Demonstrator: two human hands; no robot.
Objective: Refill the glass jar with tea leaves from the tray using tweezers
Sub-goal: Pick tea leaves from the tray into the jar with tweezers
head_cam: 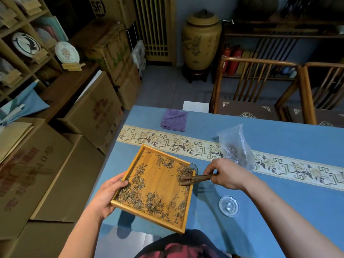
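A square wooden tray (128,165) is lifted and tilted over the table's near left corner, with dry tea leaves (147,199) scattered across it. My left hand (107,197) grips the tray's left edge, thumb inside the rim. My right hand (226,174) holds dark wooden tweezers (195,178) whose tips rest among leaves at the tray's right corner. Just behind that corner, the rim of the glass jar (194,166) shows; the tray hides most of it. A round glass lid (228,205) lies on the cloth to the right.
A clear plastic bag (235,146) holding some leaves stands behind my right hand. A folded purple cloth (174,120) lies at the table's far side. The blue tablecloth (279,211) has a patterned runner. Cardboard boxes (55,174) crowd the left; wooden chairs (260,90) stand beyond.
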